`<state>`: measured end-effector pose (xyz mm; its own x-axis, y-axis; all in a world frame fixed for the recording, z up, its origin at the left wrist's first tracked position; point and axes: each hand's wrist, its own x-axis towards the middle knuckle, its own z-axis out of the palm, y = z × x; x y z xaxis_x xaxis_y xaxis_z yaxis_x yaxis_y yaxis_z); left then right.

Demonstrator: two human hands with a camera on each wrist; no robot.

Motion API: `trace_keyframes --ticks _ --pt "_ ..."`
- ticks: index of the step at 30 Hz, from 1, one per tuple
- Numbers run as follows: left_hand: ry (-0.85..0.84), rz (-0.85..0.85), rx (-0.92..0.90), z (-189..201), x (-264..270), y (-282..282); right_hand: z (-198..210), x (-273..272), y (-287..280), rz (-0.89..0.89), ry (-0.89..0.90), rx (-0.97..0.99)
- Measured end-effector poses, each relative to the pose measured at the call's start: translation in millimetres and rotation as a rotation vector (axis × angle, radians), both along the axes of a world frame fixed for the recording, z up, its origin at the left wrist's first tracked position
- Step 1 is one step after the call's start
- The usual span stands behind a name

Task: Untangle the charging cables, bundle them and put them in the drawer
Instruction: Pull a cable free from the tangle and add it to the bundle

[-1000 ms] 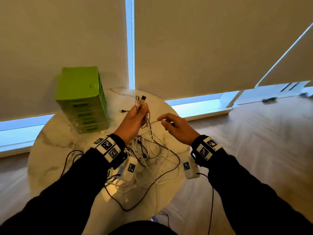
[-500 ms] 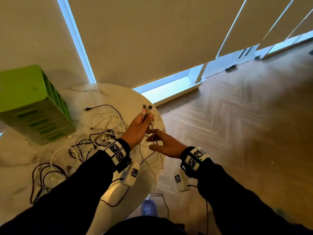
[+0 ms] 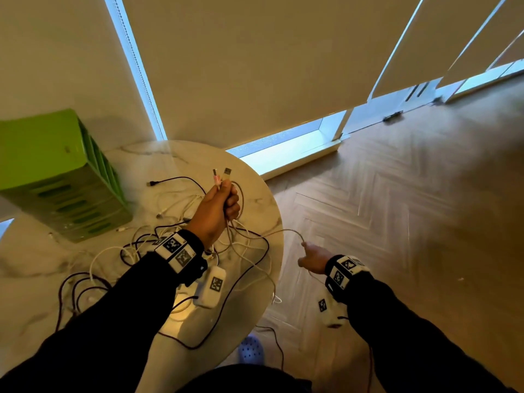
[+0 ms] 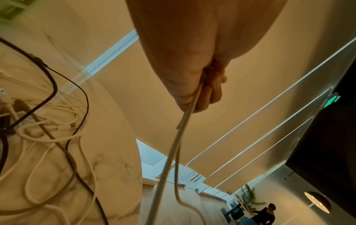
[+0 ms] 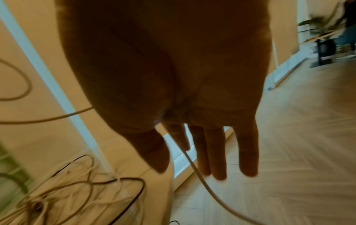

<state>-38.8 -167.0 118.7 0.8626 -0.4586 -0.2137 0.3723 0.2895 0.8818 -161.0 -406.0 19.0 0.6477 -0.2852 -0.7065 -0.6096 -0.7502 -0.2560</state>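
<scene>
My left hand [image 3: 218,205] is raised over the round marble table [image 3: 263,199] and grips white cables in its fist. Two USB plugs [image 3: 222,174] stick up out of it. In the left wrist view its curled fingers [image 4: 204,94] clamp the white cable [image 4: 173,144], which hangs down. That cable [image 3: 272,233] stretches right to my right hand [image 3: 312,258], held low beyond the table's edge. There the cable [image 5: 202,179] runs out between thumb and index finger [image 5: 179,137]; the other fingers are straight. A tangle of black and white cables [image 3: 175,231] lies on the table. The green drawer unit [image 3: 56,171] stands at the left, drawers shut.
Wooden herringbone floor [image 3: 397,222] lies to the right of the table. Beige roller blinds [image 3: 255,66] hang behind it. A blue slipper [image 3: 251,350] sits under the table's near edge. A person [image 4: 265,213] sits far off near a plant.
My right hand has left the left hand and swung down and right past the table's edge, drawing the white cable out. The left hand still holds the plugs up. The view has turned right.
</scene>
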Motion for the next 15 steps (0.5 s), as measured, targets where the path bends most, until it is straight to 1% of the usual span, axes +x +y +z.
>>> trace_keyframes --ticks 1,2,4,5,6,8,9,10,12,14,15 --pt "0.008 -0.001 -0.017 0 0 0 0 3 7 0.065 -0.044 0.008" --pt "0.014 0.000 -0.031 1 1 0 7 9 19 0.143 -0.129 0.036" --pt "0.024 -0.005 -0.047 0 2 0 30 18 49 0.334 -0.349 0.079" --pt "0.025 -0.009 -0.052 0 2 0 41 23 63 0.406 -0.437 0.100" --pt "0.022 -0.014 -0.055 0 2 -1 52 28 76 0.449 -0.486 0.166" --pt "-0.006 -0.017 -0.031 -2 4 0 65 38 96 0.428 -0.503 0.392" --pt "-0.037 -0.008 0.001 -4 6 2 70 42 102 0.401 -0.525 0.461" --pt "-0.079 0.007 0.039 -5 8 3 73 45 106 0.375 -0.576 0.471" --pt "-0.173 0.065 0.116 -6 12 9 77 48 108 0.319 -0.691 0.427" --pt "-0.248 0.141 0.221 -6 15 14 79 51 104 0.203 -0.800 0.444" --pt "-0.260 0.179 0.258 -5 17 17 80 53 100 0.123 -0.859 0.462"
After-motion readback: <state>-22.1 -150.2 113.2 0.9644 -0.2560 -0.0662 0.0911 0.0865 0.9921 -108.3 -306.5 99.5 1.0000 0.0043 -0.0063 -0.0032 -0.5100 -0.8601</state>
